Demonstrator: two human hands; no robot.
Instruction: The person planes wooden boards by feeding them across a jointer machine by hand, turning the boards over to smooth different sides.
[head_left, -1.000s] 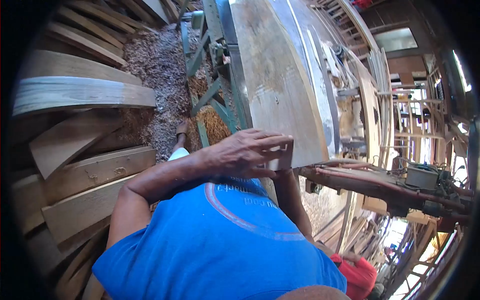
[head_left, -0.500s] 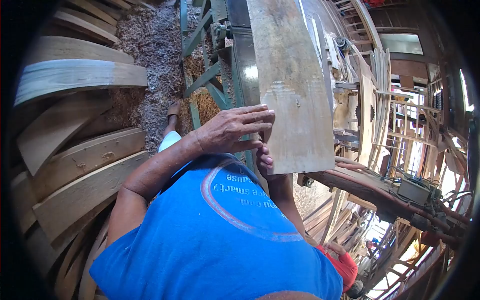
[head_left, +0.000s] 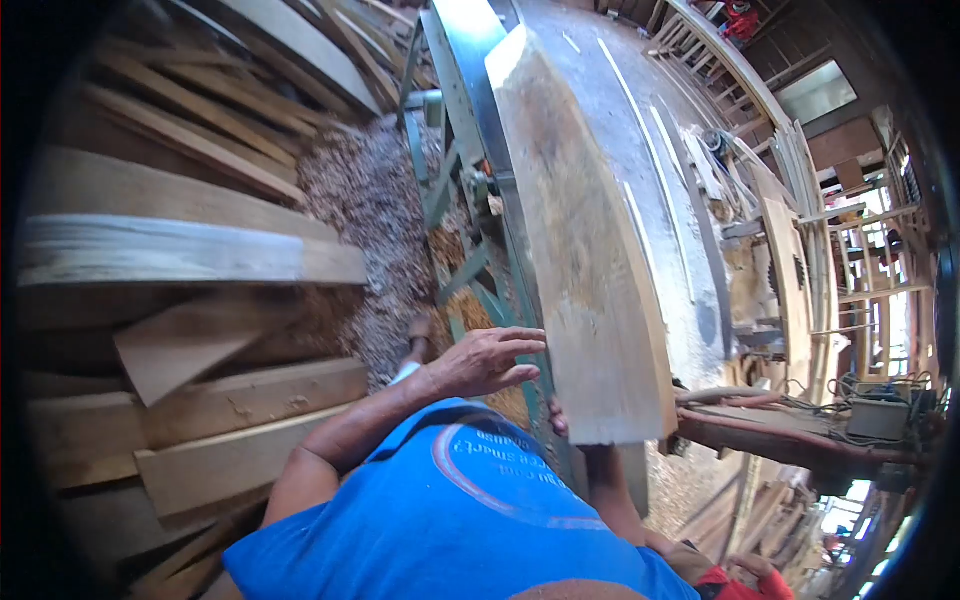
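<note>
A long wooden plank [head_left: 595, 270], rough and stained at its far end and paler near me, extends forward along the green metal machine [head_left: 470, 40]. My left hand [head_left: 488, 362] is at the plank's left edge with fingers stretched out; whether the fingertips touch the wood I cannot tell. Under the near end, my right hand [head_left: 559, 416] supports the plank. Its fingertips curl round the left edge, while the palm is hidden below the board.
Stacked boards [head_left: 250, 400] lie at my left, beside wood shavings [head_left: 350, 200] on the floor. To the right are a rusty beam [head_left: 760, 425] with a wired box [head_left: 880, 418] and a round saw blade [head_left: 800, 270]. A person in red [head_left: 745, 582] is behind at the lower right.
My left hand has drawn back from the plank's upper face to its left edge. The view has shifted, showing more of the plank's far end. My right hand stays under the near end.
</note>
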